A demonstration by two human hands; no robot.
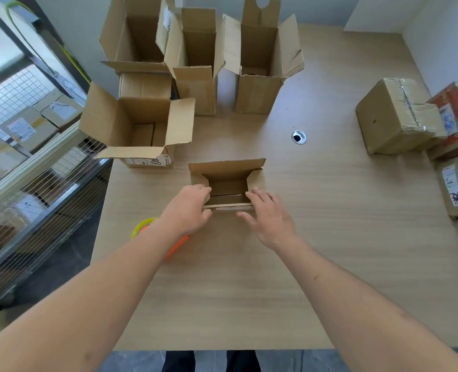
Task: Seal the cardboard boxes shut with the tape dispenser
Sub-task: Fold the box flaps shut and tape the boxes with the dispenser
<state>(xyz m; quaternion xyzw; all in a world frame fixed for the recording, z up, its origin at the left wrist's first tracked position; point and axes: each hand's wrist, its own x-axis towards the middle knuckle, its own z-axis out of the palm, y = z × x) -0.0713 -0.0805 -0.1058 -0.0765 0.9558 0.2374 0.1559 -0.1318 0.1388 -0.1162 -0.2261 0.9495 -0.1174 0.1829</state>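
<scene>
A small open cardboard box (226, 167) stands in the middle of the wooden table (249, 291), its far flap upright and its near flap lying low. My left hand (189, 208) grips the box's left side, fingers curled over the left flap and thumb at the near edge. My right hand (269, 218) rests on the right flap and near edge with spread, fairly straight fingers. The tape dispenser (144, 226), yellow and orange, lies on the table left of the box, mostly hidden under my left forearm.
Several open boxes stand at the back left: a wide one (136, 124) and taller ones (195, 63), (262, 63). Taped boxes (394, 116) sit along the right edge. A cable grommet (299, 136) is set in the table. Wire shelving (34, 157) runs along the left.
</scene>
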